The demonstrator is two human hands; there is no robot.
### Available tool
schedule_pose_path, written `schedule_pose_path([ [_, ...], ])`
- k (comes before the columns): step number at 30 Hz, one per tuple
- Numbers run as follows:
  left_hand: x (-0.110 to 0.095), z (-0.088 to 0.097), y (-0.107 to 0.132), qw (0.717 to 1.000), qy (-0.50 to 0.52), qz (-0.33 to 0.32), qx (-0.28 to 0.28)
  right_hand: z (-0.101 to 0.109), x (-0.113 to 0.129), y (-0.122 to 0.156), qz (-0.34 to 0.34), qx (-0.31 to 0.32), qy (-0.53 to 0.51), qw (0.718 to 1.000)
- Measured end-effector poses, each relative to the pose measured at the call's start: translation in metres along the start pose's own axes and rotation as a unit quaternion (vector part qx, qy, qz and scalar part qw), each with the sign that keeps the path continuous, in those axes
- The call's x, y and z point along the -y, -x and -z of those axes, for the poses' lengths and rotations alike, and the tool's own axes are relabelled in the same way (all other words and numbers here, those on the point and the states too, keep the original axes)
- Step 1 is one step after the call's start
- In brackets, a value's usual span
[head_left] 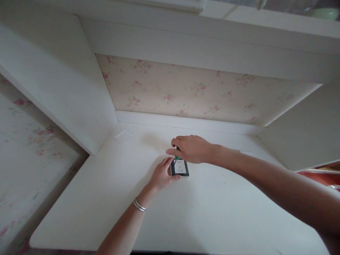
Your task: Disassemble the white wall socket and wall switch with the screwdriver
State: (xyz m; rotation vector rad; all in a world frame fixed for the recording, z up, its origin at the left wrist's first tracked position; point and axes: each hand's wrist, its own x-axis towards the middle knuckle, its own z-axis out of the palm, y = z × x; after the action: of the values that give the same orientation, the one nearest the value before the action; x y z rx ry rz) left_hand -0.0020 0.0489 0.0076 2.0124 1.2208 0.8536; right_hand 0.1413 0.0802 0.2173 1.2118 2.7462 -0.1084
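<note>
The socket (180,167), white-faced with a black frame, lies face up around the middle of the desk (106,209). The left hand (161,174), a silver bracelet (140,205) on its wrist, grips the socket's left side between thumb and fingers. The right hand (196,148) is curled round a green-handled screwdriver (177,157) at the socket's far side, hiding most of the handle. A thin white square plate (123,136) lies at the far left, well apart from both hands. White panels rise at left (61,88) and right (305,131); a shelf (186,42) overhangs the far side, with flowered wallpaper (170,88) below it. Something red and orange (318,179) shows at the right edge.
</note>
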Motion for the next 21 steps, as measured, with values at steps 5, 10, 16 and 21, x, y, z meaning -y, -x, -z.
schedule_pose_path([
  [5, -0.0002, -0.0004, 0.0002, 1.0, 0.005, 0.0, -0.003, 0.0015, -0.0031, -0.0012, 0.07, 0.026, -0.027, 0.997],
  [10, 0.0012, -0.0011, -0.0006, 1.0, 0.003, 0.003, -0.007, 0.0038, -0.0038, -0.0006, 0.014, 0.027, -0.029, 0.999],
  [16, 0.0012, -0.0002, 0.0001, 1.0, 0.002, 0.012, -0.001, 0.0017, -0.003, -0.0024, 0.075, 0.03, -0.034, 0.996],
  [21, -0.0008, 0.0007, -0.0002, 1.0, 0.009, 0.003, -0.005, -0.001, -0.0054, -0.0034, -0.007, 0.005, 0.015, 1.0],
])
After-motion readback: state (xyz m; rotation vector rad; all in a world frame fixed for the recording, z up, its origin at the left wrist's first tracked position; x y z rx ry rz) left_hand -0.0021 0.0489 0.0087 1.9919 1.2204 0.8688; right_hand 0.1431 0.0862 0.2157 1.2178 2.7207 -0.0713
